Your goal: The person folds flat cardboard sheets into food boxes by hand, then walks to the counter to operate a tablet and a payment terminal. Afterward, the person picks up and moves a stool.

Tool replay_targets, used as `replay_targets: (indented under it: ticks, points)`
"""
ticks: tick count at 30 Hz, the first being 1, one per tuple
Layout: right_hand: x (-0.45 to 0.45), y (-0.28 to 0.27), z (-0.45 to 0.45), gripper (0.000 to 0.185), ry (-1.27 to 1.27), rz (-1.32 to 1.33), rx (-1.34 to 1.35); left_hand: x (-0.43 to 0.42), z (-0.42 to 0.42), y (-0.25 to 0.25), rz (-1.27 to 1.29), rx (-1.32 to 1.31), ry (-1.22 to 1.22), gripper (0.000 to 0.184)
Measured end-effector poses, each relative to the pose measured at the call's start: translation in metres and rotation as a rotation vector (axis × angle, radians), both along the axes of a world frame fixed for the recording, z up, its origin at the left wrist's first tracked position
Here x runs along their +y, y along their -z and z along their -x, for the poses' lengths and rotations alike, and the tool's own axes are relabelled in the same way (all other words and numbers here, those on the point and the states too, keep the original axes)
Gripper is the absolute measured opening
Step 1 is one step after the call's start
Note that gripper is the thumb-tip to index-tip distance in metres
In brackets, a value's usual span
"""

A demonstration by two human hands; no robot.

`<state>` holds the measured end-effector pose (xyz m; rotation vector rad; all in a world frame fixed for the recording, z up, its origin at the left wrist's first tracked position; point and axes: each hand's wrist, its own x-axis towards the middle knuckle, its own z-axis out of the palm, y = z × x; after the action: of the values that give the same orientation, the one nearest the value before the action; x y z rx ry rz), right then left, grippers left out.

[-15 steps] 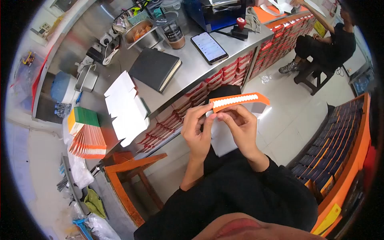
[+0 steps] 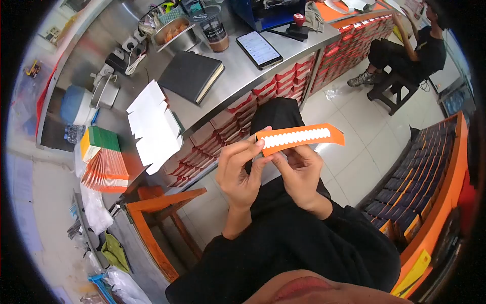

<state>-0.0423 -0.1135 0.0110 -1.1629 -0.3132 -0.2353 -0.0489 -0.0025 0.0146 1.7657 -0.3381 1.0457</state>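
Observation:
An orange strip of card [image 2: 331, 138] with a row of white scalloped shapes is held up before my body, its printed face towards me. My left hand [image 2: 240, 172] pinches its left end between fingers and thumb. From below, my right hand [image 2: 302, 175] grips its lower edge near the middle, thumb beside the left thumb. The strip's right end sticks out past my right hand. White unfolded card [image 2: 152, 126] lies on the metal counter to the left, next to a fanned stack of orange-edged cards [image 2: 107, 169].
On the metal counter [image 2: 212, 93] are a black notebook [image 2: 191, 76], a phone [image 2: 259, 49], a drink cup [image 2: 216, 34] and a stamp [image 2: 298, 23]. Another person [image 2: 430, 50] sits at upper right. An orange-edged box [image 2: 430, 238] of dark packets stands at right.
The orange strip has tilted so more of its face shows, and both hands have shifted slightly left. The view has moved a little. The other person's arms have changed position.

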Motion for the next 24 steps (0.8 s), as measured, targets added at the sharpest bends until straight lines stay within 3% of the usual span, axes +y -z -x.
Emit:
replay_targets:
  ticks: [3, 6, 8, 10, 11, 18, 19, 20, 24]
  points:
    - [0.011, 0.016, -0.002, 0.023, -0.023, -0.304, -0.037, 0.0, -0.005, 0.014, -0.127, -0.063, -0.189, 0.031]
    - [0.012, 0.002, -0.009, 0.022, 0.053, -0.038, -0.05, 0.004, -0.01, 0.025, -0.216, -0.006, -0.324, 0.032]
    - [0.012, 0.006, -0.013, 0.023, 0.028, 0.049, -0.012, 0.007, -0.019, 0.028, -0.096, -0.014, -0.29, 0.03]
    - [0.022, 0.014, -0.02, 0.026, 0.169, -0.035, -0.06, 0.007, -0.016, 0.016, 0.064, 0.261, -0.236, 0.03]
    - [0.023, 0.017, -0.022, 0.026, 0.144, -0.02, -0.022, 0.006, -0.022, 0.018, 0.192, 0.225, -0.162, 0.028]
    - [0.02, 0.019, -0.038, 0.029, -0.077, -0.117, 0.214, 0.01, -0.026, 0.023, 0.006, 0.133, -0.088, 0.028]
    - [0.019, 0.015, -0.04, 0.03, -0.102, -0.122, 0.223, 0.007, -0.026, 0.025, 0.125, 0.171, -0.061, 0.032]
    - [0.017, 0.014, -0.041, 0.031, -0.127, -0.125, 0.233, 0.009, -0.026, 0.026, 0.074, 0.167, -0.099, 0.032]
    - [0.02, 0.014, -0.043, 0.056, -0.128, -0.131, 0.229, 0.011, -0.027, 0.029, -0.092, 0.14, -0.227, 0.033]
